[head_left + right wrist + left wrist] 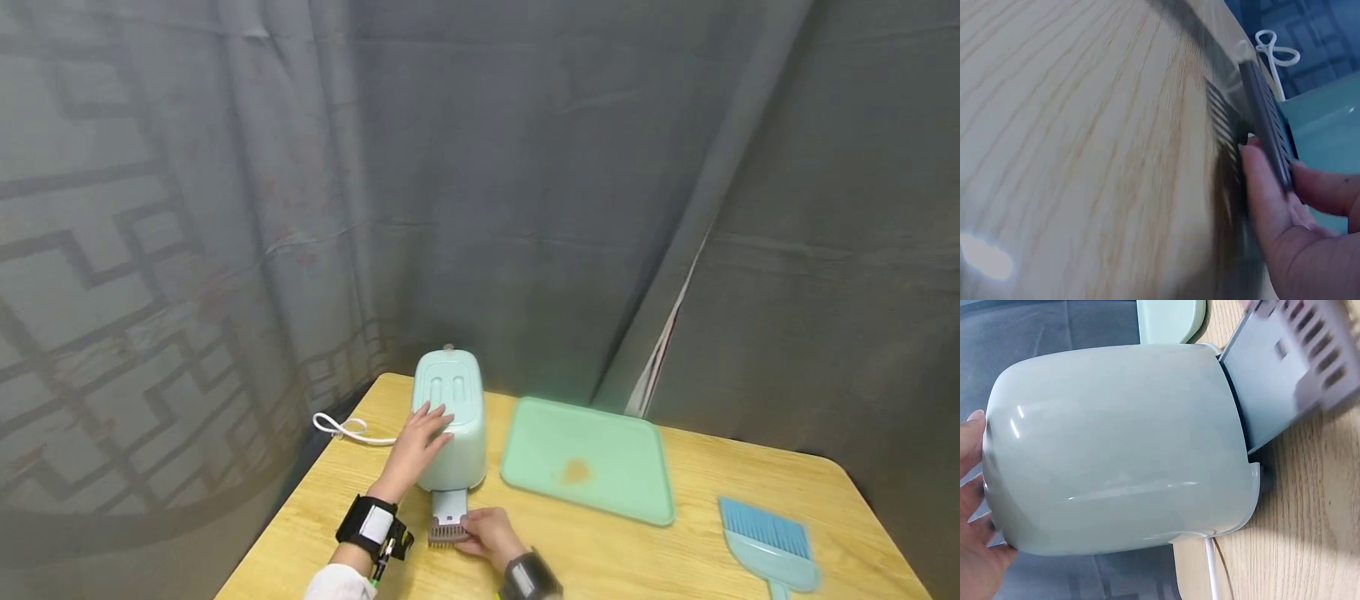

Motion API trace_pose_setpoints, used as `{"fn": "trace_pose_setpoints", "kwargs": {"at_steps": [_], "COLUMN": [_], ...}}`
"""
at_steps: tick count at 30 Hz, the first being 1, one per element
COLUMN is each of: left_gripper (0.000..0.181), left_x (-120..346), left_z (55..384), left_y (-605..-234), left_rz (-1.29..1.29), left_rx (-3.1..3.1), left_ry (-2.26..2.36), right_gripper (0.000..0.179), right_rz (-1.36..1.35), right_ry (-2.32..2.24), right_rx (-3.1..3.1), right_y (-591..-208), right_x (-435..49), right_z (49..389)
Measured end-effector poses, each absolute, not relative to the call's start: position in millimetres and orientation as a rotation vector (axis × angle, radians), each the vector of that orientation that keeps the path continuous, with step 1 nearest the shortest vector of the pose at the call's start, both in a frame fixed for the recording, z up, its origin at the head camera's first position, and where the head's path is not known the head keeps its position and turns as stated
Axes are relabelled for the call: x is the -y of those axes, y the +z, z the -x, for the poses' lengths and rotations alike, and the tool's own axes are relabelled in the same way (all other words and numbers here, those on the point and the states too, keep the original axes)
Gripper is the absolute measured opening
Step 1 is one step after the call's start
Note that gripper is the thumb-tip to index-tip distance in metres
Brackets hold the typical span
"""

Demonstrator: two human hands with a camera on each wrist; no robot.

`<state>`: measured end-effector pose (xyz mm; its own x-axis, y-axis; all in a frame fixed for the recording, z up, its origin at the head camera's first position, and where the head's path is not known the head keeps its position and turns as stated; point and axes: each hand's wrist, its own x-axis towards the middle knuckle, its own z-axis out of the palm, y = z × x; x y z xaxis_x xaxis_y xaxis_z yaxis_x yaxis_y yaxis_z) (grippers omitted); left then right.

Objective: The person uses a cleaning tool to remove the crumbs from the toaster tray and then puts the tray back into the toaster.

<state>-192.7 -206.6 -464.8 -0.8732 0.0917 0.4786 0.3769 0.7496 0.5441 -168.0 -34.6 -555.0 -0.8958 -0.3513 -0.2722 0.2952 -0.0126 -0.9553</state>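
A pale mint toaster [467, 450] stands at the left of the table, its lid with two raised bars on top. From its near end sticks out a grey crumb tray [450, 505] with a slotted brown-grey grip edge. My right hand [491, 533] pinches that slotted edge [1266, 125] at its right side, thumb on one face and fingers on the other. With fingers spread, my left hand [420, 442] rests on the toaster's top; in the left wrist view its fingertips touch the rounded shell [1116, 450].
Right of the toaster lies a green serving tray [622, 446] with a small brown patch of crumbs [576, 472]. Farther right is a light blue brush [772, 542]. A white cord [352, 430] loops beside the toaster near the table's left edge. Grey curtains [525, 208] hang behind.
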Motion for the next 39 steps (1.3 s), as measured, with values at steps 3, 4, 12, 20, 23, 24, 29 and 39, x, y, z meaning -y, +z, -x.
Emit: {"fn": "trace_pose_setpoints", "kwargs": {"at_steps": [3, 4, 12, 20, 23, 24, 29, 39], "left_gripper": [0.031, 0.031, 0.031, 0.03, 0.03, 0.029, 0.03, 0.032], "left_x": [209, 209, 211, 213, 213, 213, 214, 214], "left_z": [193, 193, 192, 189, 188, 188, 188, 189], "left_y": [-467, -468, -472, -471, -470, -470, -470, -471], "left_rz": [0.357, 0.357, 0.337, 0.347, 0.352, 0.353, 0.346, 0.404], "left_rx": [2.507, 2.506, 2.513, 2.475, 2.464, 2.462, 2.458, 2.439], "left_ry": [-0.91, -0.907, -0.904, -0.883, -0.869, -0.865, -0.842, -0.83], "right_gripper": [0.028, 0.029, 0.036, 0.047, 0.049, 0.05, 0.053, 0.052], "right_rz": [0.008, -0.006, -0.024, -0.028, -0.047, -0.048, -0.015, 0.118], "right_ry": [-2.072, -2.116, -2.261, -2.355, -2.405, -2.42, -2.446, -2.426], "right_rx": [-1.723, -1.675, -1.246, -0.975, -0.854, -0.805, -0.621, -0.799], "right_y": [-561, -563, -572, -566, -563, -562, -556, -561], "right_x": [41, 43, 46, 54, 57, 58, 60, 56], "right_z": [172, 173, 173, 176, 179, 179, 182, 185]}}
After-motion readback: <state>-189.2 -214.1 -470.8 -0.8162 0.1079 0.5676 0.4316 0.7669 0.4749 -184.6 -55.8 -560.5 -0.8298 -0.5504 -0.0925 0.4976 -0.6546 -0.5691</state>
